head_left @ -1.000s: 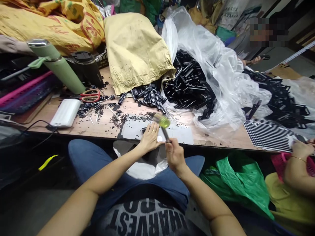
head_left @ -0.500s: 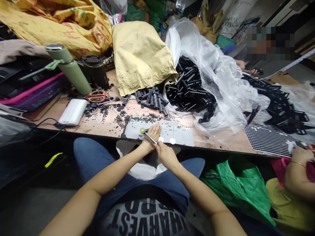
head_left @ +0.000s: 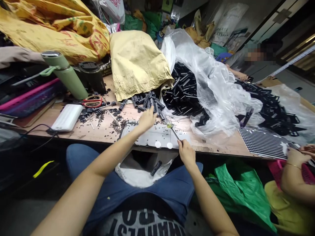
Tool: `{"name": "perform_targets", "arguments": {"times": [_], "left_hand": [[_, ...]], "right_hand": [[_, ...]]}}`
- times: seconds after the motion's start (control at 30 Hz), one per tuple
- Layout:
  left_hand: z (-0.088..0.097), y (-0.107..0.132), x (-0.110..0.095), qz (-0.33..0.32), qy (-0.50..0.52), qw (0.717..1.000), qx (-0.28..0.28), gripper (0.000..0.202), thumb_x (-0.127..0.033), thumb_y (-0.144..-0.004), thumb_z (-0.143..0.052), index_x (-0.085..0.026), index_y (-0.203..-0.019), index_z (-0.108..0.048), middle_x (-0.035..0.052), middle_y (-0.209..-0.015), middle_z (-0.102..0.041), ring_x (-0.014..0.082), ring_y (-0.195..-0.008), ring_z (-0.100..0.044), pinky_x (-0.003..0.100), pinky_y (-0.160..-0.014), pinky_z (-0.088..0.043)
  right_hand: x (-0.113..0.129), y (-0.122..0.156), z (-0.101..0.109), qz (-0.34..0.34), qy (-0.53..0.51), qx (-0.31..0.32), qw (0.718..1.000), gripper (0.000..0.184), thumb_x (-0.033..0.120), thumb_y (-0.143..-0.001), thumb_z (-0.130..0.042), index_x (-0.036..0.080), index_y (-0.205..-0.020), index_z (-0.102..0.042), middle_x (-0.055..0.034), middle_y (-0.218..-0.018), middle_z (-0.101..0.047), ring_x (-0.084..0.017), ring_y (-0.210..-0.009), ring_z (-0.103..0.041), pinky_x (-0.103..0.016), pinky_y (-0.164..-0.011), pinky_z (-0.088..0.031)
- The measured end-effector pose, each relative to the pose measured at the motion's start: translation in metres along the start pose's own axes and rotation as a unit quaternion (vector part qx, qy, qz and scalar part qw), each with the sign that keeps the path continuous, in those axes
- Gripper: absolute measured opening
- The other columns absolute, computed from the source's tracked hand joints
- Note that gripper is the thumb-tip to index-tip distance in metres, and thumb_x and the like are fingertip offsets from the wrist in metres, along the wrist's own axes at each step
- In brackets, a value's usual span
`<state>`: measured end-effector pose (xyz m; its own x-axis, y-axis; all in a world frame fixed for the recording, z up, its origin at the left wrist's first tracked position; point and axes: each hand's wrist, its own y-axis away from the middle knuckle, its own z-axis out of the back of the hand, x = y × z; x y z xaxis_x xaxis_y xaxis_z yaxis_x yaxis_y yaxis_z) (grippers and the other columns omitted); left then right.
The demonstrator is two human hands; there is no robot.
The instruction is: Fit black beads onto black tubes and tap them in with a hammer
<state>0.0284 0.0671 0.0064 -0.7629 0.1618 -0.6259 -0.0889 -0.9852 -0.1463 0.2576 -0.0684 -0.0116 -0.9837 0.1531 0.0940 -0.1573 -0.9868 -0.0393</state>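
Observation:
My left hand [head_left: 147,118] reaches over the work strip to a pile of black ridged cylinders [head_left: 149,98] at the mouth of a beige sack [head_left: 137,65]. Its index finger and thumb are apart at the near edge of the pile. My right hand [head_left: 186,152] is closed round the near end of a slim metal rod [head_left: 176,133] with a rounded yellow-green end [head_left: 169,126]. That end points away from me, above a grey-white strip [head_left: 140,139] strewn with tiny dark pieces. One black ridged cylinder [head_left: 156,167] lies on white bag material [head_left: 130,175] at my lap.
Red-handled scissors [head_left: 92,101], a white box-shaped device [head_left: 67,117] and a green bottle [head_left: 65,75] are at left. A clear plastic bag [head_left: 216,88] of black parts stands at right. A co-worker's arm [head_left: 294,167] is at the right edge, another person farther back.
My left hand has moved from the strip up to the pile. My right hand has drawn the rod rightward, off the left hand. A ridged cylinder now shows on the white bag material.

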Motion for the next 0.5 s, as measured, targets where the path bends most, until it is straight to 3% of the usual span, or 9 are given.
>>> {"name": "perform_targets", "arguments": {"times": [0.1, 0.2, 0.3, 0.4, 0.5], "left_hand": [[0.001, -0.074, -0.001, 0.067, -0.050, 0.996, -0.043, 0.054, -0.035, -0.095, -0.041, -0.005, -0.140, -0.036, 0.0276, -0.127, -0.050, 0.0360, -0.117, -0.052, 0.046, -0.097, -0.038], [-0.011, -0.107, -0.001, 0.067, -0.110, 0.992, 0.005, 0.043, -0.030, -0.093, -0.045, -0.004, -0.127, -0.046, 0.0267, -0.121, -0.054, 0.0349, -0.113, -0.054, 0.043, -0.093, -0.041], [-0.026, -0.098, -0.001, 0.013, -0.174, 0.984, 0.027, 0.030, -0.017, -0.090, -0.041, -0.006, -0.115, -0.053, 0.0231, -0.113, -0.058, 0.0322, -0.108, -0.056, 0.040, -0.088, -0.044], [-0.030, -0.067, 0.004, -0.045, -0.219, 0.974, 0.028, 0.028, -0.009, -0.086, -0.040, -0.007, -0.109, -0.056, 0.0200, -0.102, -0.061, 0.0306, -0.103, -0.057, 0.039, -0.085, -0.045], [-0.022, -0.027, 0.015, -0.126, -0.205, 0.970, 0.004, 0.034, -0.010, -0.088, -0.039, -0.008, -0.119, -0.052, 0.0169, -0.099, -0.060, 0.0260, -0.092, -0.060, 0.035, -0.079, -0.047]], "right_hand": [[-0.001, -0.004, -0.014, 0.041, 0.000, -0.019, 0.999, 0.032, 0.042, -0.098, -0.038, 0.017, -0.092, -0.057, -0.0105, -0.090, -0.063, -0.023, -0.084, -0.058, -0.030, -0.069, -0.040], [0.004, -0.032, -0.013, 0.101, -0.047, -0.051, 0.992, 0.031, 0.041, -0.097, -0.042, 0.016, -0.102, -0.058, -0.0120, -0.099, -0.061, -0.026, -0.096, -0.055, -0.035, -0.080, -0.044], [0.003, -0.102, 0.009, 0.126, -0.088, -0.115, 0.981, 0.036, 0.040, -0.093, -0.047, 0.015, -0.118, -0.054, -0.0162, -0.117, -0.055, -0.029, -0.108, -0.048, -0.042, -0.090, -0.042], [-0.012, -0.203, 0.042, 0.088, -0.086, -0.164, 0.979, 0.046, 0.037, -0.092, -0.051, 0.010, -0.128, -0.048, -0.0199, -0.129, -0.047, -0.030, -0.116, -0.042, -0.044, -0.098, -0.037], [-0.027, -0.294, 0.071, 0.020, -0.050, -0.120, 0.991, 0.054, 0.038, -0.092, -0.052, 0.008, -0.135, -0.043, -0.0249, -0.134, -0.043, -0.035, -0.121, -0.039, -0.050, -0.098, -0.031]]}}
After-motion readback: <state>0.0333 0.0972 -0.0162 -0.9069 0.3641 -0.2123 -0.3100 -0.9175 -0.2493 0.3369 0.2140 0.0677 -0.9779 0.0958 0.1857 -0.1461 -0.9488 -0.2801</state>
